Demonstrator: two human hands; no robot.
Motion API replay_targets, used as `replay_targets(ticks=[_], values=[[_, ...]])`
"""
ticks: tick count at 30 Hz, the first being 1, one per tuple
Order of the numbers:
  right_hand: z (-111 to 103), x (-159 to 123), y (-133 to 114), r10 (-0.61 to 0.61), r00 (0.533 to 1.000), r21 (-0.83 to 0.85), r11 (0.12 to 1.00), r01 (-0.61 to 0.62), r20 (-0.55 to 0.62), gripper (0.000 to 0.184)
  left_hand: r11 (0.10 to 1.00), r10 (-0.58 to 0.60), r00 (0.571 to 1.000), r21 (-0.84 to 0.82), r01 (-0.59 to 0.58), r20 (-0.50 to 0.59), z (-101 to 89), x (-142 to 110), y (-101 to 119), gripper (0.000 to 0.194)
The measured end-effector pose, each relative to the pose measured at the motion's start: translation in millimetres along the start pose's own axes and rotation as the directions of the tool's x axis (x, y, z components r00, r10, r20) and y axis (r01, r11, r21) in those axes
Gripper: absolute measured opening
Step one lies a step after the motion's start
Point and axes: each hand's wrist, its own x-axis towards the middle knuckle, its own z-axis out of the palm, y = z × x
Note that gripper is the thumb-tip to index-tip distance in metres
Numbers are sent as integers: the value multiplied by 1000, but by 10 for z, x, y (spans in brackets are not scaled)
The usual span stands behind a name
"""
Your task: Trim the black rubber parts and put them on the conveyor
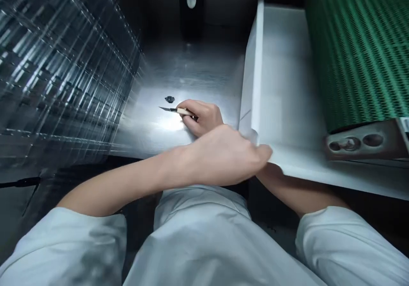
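My right hand (204,116) rests on the steel table (191,73), closed around the pale handle of a small knife (174,110) whose blade points left. A small black part (169,99) lies on the table just beyond the blade tip, apart from it. My left arm crosses over my right forearm. My left hand (228,154) reaches right to the near corner of a white tray (281,107) and touches its edge. Its fingers are blurred and mostly hidden behind the back of the hand.
A tall stack of clear plastic trays (60,69) fills the left side. A green ribbed conveyor belt (361,47) with a grey metal end piece (364,143) runs above the white tray on the right. A dark back wall with a round pale spot (191,0) closes the far side.
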Motion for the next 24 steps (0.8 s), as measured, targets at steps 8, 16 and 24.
replay_targets(ticks=[8,16,24], values=[[-54,3,-26,-46,998,20,999,47,-36,27,992,72,997,-102,-75,-32,115,429,220,30],[-109,13,-83,-18,999,11,1000,18,26,29,990,77,995,-117,-84,-63,118,537,153,28],[-111,16,-56,-18,1000,45,999,17,25,29,995,63,998,-70,-65,-29,48,506,24,27]])
